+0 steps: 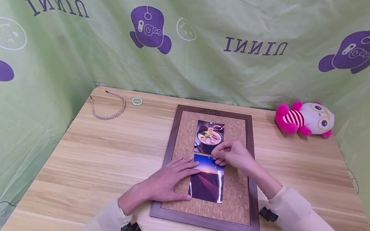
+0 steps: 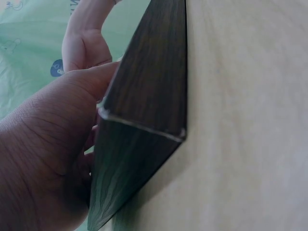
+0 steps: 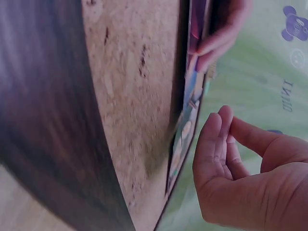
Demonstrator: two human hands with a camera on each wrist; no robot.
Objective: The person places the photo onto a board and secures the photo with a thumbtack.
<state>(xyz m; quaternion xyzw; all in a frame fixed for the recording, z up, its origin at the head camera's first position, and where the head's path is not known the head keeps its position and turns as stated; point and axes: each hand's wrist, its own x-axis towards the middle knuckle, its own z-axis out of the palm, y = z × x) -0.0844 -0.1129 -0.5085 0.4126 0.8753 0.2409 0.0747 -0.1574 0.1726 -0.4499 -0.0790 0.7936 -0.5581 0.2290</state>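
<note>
A framed cork board (image 1: 233, 213) lies on the table with two photos on its surface. The upper photo (image 1: 207, 146) shows a bowl of noodles and has a green pin (image 1: 211, 122) at its top edge. Below it is a sunset photo (image 1: 205, 187). My left hand (image 1: 167, 180) rests on the board with spread fingers, touching the sunset photo's left side. Over that photo's upper right part, my right hand (image 1: 234, 154) has thumb and fingertips brought together. In the right wrist view the right hand (image 3: 245, 168) shows meeting fingertips; anything small between them is hidden.
A beaded headband (image 1: 108, 116) and a pale green ring (image 1: 137, 101) lie at the table's back left. At the back right lies a pink and white plush toy (image 1: 303, 118). The board's dark frame (image 2: 149, 62) stands raised above the wooden table (image 1: 99, 170). Green curtains (image 1: 198, 74) surround it.
</note>
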